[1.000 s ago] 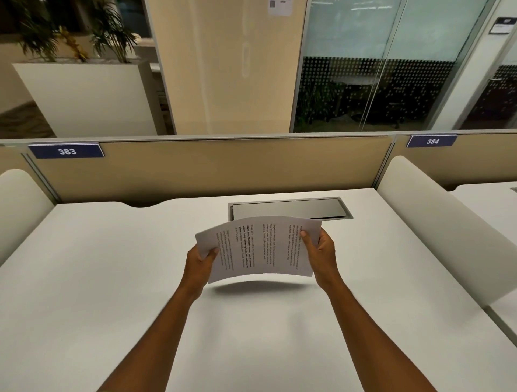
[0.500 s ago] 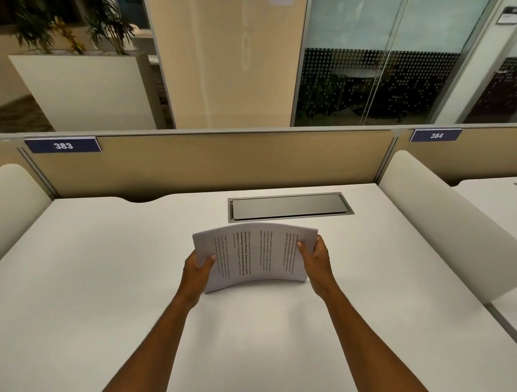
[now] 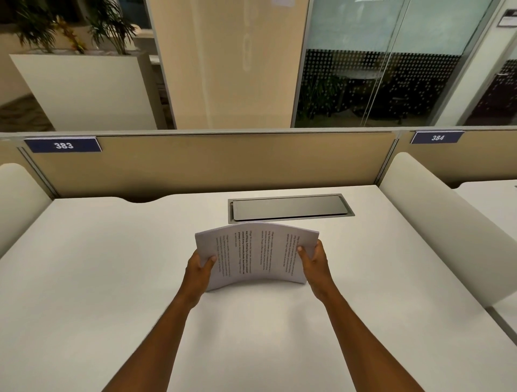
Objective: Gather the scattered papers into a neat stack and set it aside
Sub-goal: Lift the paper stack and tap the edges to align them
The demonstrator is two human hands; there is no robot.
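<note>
Paper stack lowered, bottom edge now meeting desk

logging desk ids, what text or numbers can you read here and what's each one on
"383": blue plate on the partition, left.
"384": blue plate on the partition, right.
Stack of papers held by left hand and right hand: printed text, too small to read.
Door sign, top right: blurred.
Notice on the pillar: cut off, unreadable.

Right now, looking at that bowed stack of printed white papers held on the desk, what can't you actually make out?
All from the head view:
- Bowed stack of printed white papers: print too small to read; sheet count unclear; back face turned away.
- Left hand and right hand: fingers hidden behind the stack.
- Grey metal flap set in the white desk: shut, contents hidden.
- Room behind the dotted glass wall: dim, obscured.
</note>
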